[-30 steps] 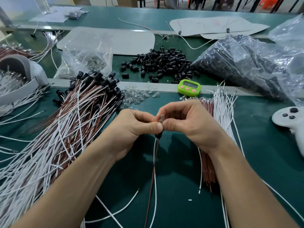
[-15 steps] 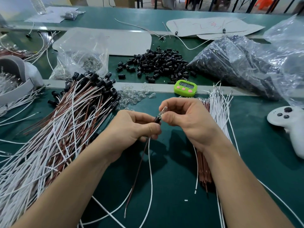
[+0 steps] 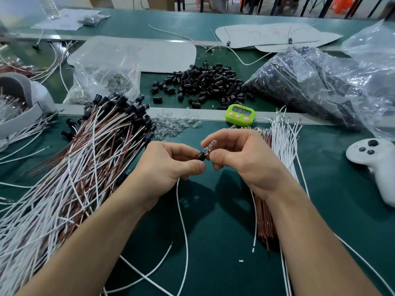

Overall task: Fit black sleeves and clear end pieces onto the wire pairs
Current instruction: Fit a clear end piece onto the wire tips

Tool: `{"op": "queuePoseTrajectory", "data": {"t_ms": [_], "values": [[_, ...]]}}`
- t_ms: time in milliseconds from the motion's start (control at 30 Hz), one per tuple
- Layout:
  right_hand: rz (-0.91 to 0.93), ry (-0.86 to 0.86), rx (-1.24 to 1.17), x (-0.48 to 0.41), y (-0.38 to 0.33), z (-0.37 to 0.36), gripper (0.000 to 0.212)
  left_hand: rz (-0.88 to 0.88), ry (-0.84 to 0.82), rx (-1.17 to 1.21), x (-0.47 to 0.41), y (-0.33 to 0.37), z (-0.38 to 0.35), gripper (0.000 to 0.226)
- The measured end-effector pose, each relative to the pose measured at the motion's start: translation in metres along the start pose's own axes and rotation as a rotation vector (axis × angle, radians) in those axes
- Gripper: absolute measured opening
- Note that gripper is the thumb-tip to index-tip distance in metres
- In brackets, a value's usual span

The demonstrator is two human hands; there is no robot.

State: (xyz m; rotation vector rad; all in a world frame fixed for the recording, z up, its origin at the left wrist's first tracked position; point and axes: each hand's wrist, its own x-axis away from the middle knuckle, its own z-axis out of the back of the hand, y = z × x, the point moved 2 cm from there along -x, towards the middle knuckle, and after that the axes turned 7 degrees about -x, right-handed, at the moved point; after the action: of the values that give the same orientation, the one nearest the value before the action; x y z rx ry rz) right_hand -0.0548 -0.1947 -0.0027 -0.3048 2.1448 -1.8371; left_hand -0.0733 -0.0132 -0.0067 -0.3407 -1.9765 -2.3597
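Observation:
My left hand (image 3: 168, 165) pinches a black sleeve (image 3: 201, 155) at the top of a wire pair (image 3: 184, 223), which hangs down toward me. My right hand (image 3: 241, 159) pinches a clear end piece (image 3: 210, 146) that sticks out of the sleeve. The two hands nearly touch over the green mat. A large pile of finished wires (image 3: 70, 163) with black sleeves lies to the left. Loose clear end pieces (image 3: 173, 124) lie behind my hands, and loose black sleeves (image 3: 205, 82) lie further back. Bare brown and white wires (image 3: 280, 146) lie to the right.
A green timer (image 3: 240, 115) stands behind my hands. A white game controller (image 3: 378, 165) lies at the right. Plastic bags of black parts (image 3: 310, 82) fill the back right, and a bag of clear parts (image 3: 102, 75) sits at the back left.
Both hands tilted the sleeve end to the right. The clear end piece now stands out further from the black sleeve. The hanging wires swung to the left.

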Motion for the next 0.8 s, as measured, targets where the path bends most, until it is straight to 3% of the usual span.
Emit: {"op": "queuePoseTrajectory", "data": {"t_ms": [167,333,467,567,800], "values": [[0.017,0.048,0.024,-0.002,0.000,-0.001,0.023,0.002,0.010,-0.003,0.000,0.000,-0.001,0.018],[0.039,0.125,-0.061,-0.001,-0.002,0.000,0.024,0.075,-0.096,0.034,0.002,0.004,0.000,0.030],[0.017,0.177,-0.153,-0.001,-0.004,0.002,0.018,0.137,-0.233,0.087,0.005,0.007,0.008,0.021],[-0.001,0.182,-0.201,-0.001,-0.005,0.001,0.005,0.099,-0.215,0.051,0.006,0.009,0.011,0.019],[-0.006,0.117,-0.230,0.001,-0.006,0.002,0.008,0.126,-0.224,0.050,0.003,0.007,0.012,0.011]]}}
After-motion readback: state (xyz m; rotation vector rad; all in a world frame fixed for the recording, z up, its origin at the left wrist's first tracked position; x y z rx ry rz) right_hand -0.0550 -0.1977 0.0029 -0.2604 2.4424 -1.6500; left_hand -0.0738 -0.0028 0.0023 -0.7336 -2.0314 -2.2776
